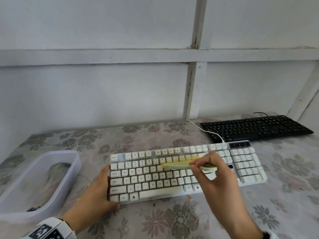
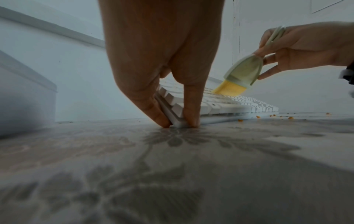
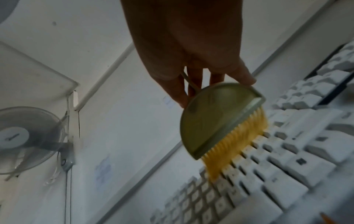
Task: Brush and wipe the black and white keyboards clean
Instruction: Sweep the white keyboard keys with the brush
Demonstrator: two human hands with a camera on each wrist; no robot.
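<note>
The white keyboard [image 1: 172,176] [image 2: 220,104] [image 3: 287,166] lies in the middle of the flowered table. My left hand [image 1: 101,190] [image 2: 180,124] holds its front-left corner, fingers along the left edge and thumb at the front edge. My right hand [image 1: 212,169] [image 2: 298,50] [image 3: 191,84] pinches the thin handle of a pale green brush [image 1: 179,165] [image 2: 243,74] [image 3: 216,121]. Its yellow bristles touch the upper key rows near the keyboard's middle. The black keyboard [image 1: 255,128] sits untouched at the back right.
A translucent plastic tub [image 1: 74,163] stands left of the white keyboard, with something greyish inside. Orange crumbs [image 1: 189,197] [image 2: 291,117] lie on the tablecloth by the keyboard's front edge. A white cable [image 1: 203,129] runs back to the wall. A wall fan [image 3: 25,139] hangs high.
</note>
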